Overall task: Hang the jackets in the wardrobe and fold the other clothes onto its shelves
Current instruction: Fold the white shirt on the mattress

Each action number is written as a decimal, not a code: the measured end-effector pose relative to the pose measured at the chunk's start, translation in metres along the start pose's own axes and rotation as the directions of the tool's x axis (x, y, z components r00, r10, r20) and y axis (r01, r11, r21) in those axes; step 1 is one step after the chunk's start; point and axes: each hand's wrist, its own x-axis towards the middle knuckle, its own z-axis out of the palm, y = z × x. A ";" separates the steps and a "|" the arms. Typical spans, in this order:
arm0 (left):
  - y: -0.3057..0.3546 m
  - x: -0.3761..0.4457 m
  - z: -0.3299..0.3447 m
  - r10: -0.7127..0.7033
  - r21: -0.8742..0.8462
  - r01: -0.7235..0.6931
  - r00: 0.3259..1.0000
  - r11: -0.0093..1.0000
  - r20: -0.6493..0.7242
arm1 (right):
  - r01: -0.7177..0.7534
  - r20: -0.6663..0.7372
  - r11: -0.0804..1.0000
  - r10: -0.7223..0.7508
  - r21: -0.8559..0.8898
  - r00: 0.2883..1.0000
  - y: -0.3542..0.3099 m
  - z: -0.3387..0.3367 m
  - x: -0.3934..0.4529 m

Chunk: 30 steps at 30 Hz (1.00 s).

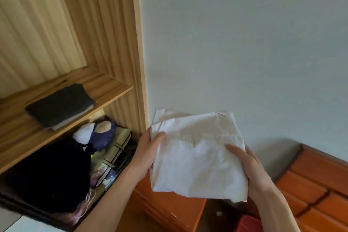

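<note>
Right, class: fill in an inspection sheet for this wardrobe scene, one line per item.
Surface: wooden shelf, partly bare.
Job's things: folded white garment held in the air outside the wardrobe; folded dark garment on the shelf.
Clutter: plush toy, black bundle and books in the lower compartment.
Grippers: left hand and right hand both grip the white garment.
Cables: nothing seen.
Surroundings: pale wall, orange wooden furniture.

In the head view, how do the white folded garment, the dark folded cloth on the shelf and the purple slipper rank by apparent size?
1. White folded garment, though held nearest the camera.
2. Dark folded cloth on the wardrobe shelf.
3. Purple slipper, partly hidden below.
</note>
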 end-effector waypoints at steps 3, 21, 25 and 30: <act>0.004 0.016 -0.010 -0.002 -0.022 -0.001 0.993 1.000 -0.117 | -0.003 0.108 1.000 0.006 -0.024 0.994 -0.008 0.016 0.033; 0.020 0.055 -0.182 -0.012 -0.161 -0.096 0.826 0.982 -0.564 | -0.016 0.458 0.965 0.139 -0.263 0.878 0.007 0.228 0.181; 0.027 0.071 -0.235 0.028 -0.149 -0.144 0.804 0.978 -0.594 | 0.003 0.491 0.959 0.142 -0.282 0.860 0.014 0.289 0.197; 0.033 0.096 -0.295 0.083 -0.128 -0.196 0.802 0.972 -0.591 | 0.030 0.497 0.945 0.144 -0.327 0.856 0.023 0.353 0.220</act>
